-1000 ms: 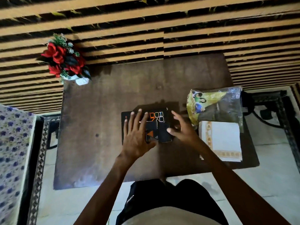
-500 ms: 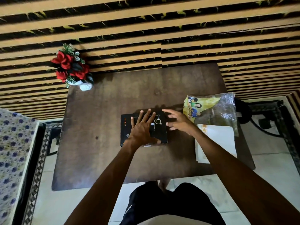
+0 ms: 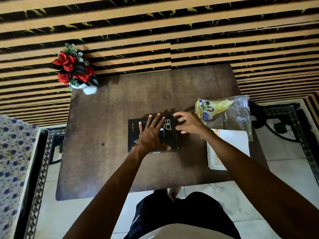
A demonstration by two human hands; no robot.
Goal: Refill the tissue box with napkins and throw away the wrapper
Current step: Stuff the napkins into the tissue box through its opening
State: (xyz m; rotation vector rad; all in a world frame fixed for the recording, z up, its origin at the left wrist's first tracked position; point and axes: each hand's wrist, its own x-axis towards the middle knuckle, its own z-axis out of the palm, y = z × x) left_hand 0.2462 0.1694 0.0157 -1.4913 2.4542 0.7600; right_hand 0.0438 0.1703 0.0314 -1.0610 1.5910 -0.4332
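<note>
Head view showed your left hand [image 3: 150, 135] spread flat on the black tissue box [image 3: 134, 133], your right hand [image 3: 189, 123] loosely curled at its edge, holding nothing.

Table [image 3: 107, 118]: stands against the far wall [image 3: 155, 31].
Tissue box [image 3: 134, 133]: on the table's middle.
Left hand [image 3: 151, 135]: flat on the box top.
Right hand [image 3: 189, 124]: at the box's far right corner.
Wrapper [image 3: 229, 111]: right of the box.
Napkins [image 3: 229, 145]: just near of the wrapper.
Flower pot [image 3: 76, 69]: far left corner.
</note>
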